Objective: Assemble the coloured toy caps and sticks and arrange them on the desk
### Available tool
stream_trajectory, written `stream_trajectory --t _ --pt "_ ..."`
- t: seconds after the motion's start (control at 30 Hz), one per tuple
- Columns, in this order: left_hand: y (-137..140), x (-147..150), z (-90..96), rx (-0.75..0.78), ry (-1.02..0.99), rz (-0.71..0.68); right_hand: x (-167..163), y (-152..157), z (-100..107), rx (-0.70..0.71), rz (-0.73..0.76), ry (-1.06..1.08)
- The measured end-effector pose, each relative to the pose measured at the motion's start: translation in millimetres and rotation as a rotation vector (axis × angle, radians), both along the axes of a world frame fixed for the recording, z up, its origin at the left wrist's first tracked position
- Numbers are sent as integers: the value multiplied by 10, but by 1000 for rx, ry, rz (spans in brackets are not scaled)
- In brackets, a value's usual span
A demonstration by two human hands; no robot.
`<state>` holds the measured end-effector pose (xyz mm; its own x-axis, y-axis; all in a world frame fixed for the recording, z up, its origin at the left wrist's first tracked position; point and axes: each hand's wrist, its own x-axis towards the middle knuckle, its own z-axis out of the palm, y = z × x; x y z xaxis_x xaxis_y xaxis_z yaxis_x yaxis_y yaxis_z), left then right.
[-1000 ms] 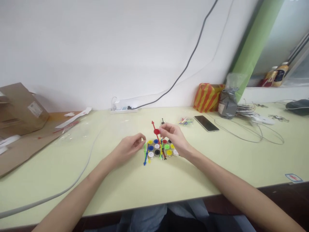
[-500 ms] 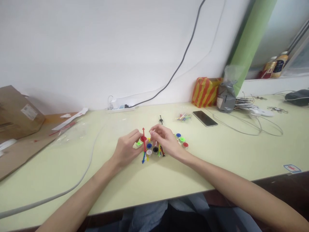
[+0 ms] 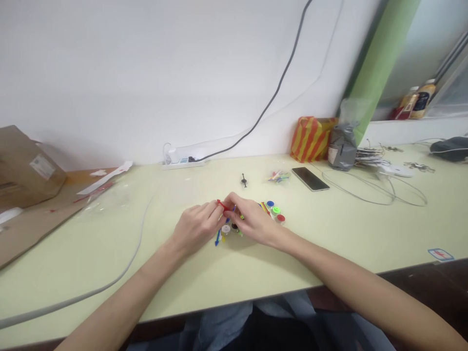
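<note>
A red arrow spinner (image 3: pixel 223 205) is held up between my two hands, tilted, with part of it covered by the fingers. My left hand (image 3: pixel 199 225) pinches it from the left. The closed fingertips of my right hand (image 3: pixel 252 220) meet on its right side. Under the hands lie a white disc (image 3: pixel 225 229), a black disc (image 3: pixel 234 226) and a blue arrow (image 3: pixel 218 238), partly hidden. To the right of my right hand are a blue disc (image 3: pixel 270 204), a green disc (image 3: pixel 276 210) and a red disc (image 3: pixel 281 219). A black arrow spinner (image 3: pixel 244 181) stands farther back.
A bag of coloured arrows (image 3: pixel 278 176) and a phone (image 3: pixel 310 179) lie toward the back right. Behind them are a striped bag (image 3: pixel 312 139) and a grey bag (image 3: pixel 342 148). Cardboard (image 3: pixel 32 219) lies at left, near a grey cable (image 3: pixel 124 268). A power strip (image 3: pixel 183 165) sits against the wall.
The red arrow spinner has turned from upright to slanted. My right hand has moved left and closed in on it, and my hands now meet.
</note>
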<state>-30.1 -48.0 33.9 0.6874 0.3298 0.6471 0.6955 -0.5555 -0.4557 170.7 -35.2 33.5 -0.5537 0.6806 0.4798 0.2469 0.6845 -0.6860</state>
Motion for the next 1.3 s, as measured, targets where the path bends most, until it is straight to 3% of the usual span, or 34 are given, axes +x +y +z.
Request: stream_trajectory --t 0.1,0.23,0.4,0.77,0.97,1.13,1.3 --pt "-22 16 -7 -122 -18 -58 42 -16 41 29 15 -133" --pt "-37 14 17 -308 -67 -185 91 -11 67 -231 231 -104" --pt "6 -13 63 -108 17 -148 42 -1 -2 -390 324 65" --pt "-33 -52 68 -14 -42 -123 88 -21 121 -306 266 118" --pt "-7 -87 -7 -133 -129 -185 81 -24 88 -302 158 91" --pt "1 -98 9 -183 -129 -181 79 -18 92 -375 250 121" --pt "-57 1 42 -316 -246 -165 78 -63 152 -236 117 116"
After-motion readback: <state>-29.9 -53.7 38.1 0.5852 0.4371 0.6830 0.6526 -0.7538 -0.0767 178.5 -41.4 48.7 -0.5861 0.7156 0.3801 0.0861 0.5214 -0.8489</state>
